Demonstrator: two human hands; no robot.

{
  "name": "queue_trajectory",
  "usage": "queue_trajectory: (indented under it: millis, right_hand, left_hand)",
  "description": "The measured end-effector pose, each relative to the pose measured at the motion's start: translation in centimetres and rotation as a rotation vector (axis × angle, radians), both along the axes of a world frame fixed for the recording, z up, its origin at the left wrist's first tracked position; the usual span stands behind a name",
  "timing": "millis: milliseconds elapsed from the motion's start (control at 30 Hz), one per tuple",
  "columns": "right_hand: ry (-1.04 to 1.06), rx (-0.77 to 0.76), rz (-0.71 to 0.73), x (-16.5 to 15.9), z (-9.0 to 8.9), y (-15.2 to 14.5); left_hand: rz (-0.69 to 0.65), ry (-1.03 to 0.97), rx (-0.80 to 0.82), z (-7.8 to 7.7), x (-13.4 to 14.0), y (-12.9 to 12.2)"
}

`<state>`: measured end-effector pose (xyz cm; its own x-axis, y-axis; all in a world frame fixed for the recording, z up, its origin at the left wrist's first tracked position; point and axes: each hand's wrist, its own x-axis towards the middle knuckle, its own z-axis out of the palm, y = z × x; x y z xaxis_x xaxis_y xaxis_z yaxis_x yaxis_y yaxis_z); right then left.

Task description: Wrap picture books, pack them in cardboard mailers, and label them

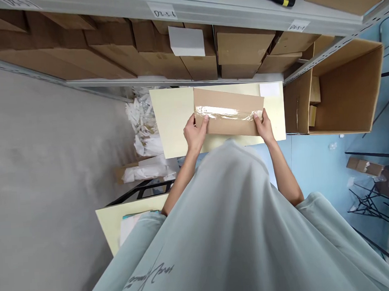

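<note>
Cardboard package (229, 99), matte, oblong, glossy crinkled tape (227, 113) lengthwise, bare hands (195, 135) holding both ends, smooth cream tabletop (173, 122) beneath

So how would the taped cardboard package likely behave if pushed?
The taped cardboard package is probably fairly stiff: its edges look straight between the left hand and right hand. Its flat face makes rolling unlikely. The glossy tape along its middle may feel slippery.

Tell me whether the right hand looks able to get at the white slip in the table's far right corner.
Probably yes, once it lets go: the right hand is holding the right end of the taped cardboard package, but nothing seems to stand between it and the white slip.
</note>
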<state>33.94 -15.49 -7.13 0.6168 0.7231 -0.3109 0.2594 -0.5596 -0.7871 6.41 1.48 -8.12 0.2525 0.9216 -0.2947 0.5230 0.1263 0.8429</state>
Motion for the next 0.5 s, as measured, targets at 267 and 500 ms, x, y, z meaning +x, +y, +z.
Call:
queue_trajectory:
  millis: [267,500]
  right_hand:
    - [-0.037,-0.069,0.013,-0.4,-3.4,2.2]
    - [0.028,-0.062,-0.095,-0.2,-4.6,2.1]
  left_hand:
    - [0.034,0.200,0.003,-3.8,-0.6,0.3]
    - [0.062,-0.022,-0.054,-5.7,-1.0,1.2]
